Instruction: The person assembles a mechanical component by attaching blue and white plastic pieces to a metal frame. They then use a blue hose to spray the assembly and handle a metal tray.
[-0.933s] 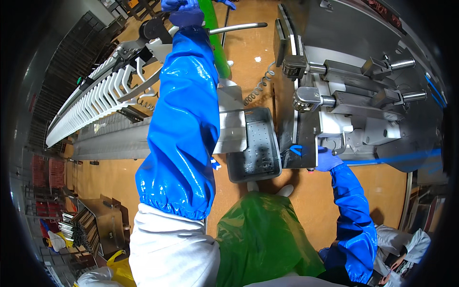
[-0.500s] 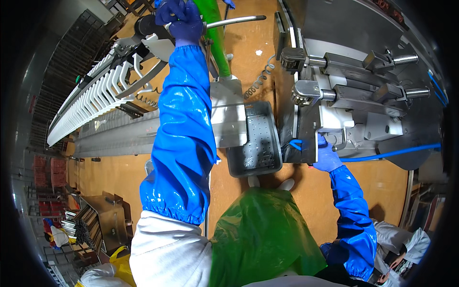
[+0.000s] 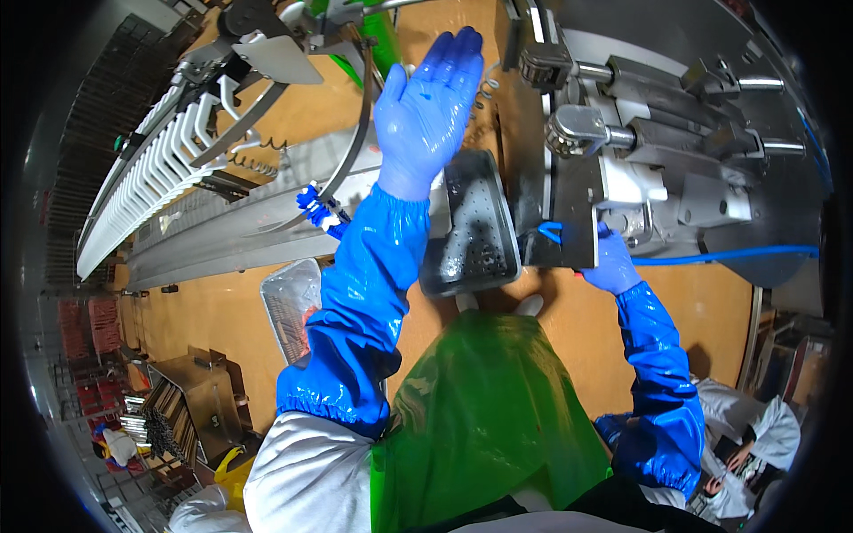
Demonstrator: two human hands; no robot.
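Note:
My left hand (image 3: 426, 124), in a blue-violet glove, is raised with the palm showing and the fingers stretched out. Nothing is in it. Below and to its right sits a dark grey perforated crate (image 3: 484, 226), wet inside. At the lower corner of a steel machine (image 3: 675, 133), my right hand (image 3: 611, 265), gloved alike, bends its fingers around the edge of an upright metal plate (image 3: 582, 235). The plate partly hides those fingers, and what they grip does not show. A small red bit lies beside that hand.
At left runs a rail of white hooks (image 3: 182, 151) above a long metal trough (image 3: 204, 244). A curved dark bar (image 3: 360, 124) with blue ties stands near my left arm. A light perforated basket (image 3: 289, 306) holds reddish pieces. Another person's green garment (image 3: 382, 44) shows beyond.
My left hand has let go of the metal fittings at the top, come down and right, and opened palm up. The right hand keeps its place at the plate. The light basket has come into view.

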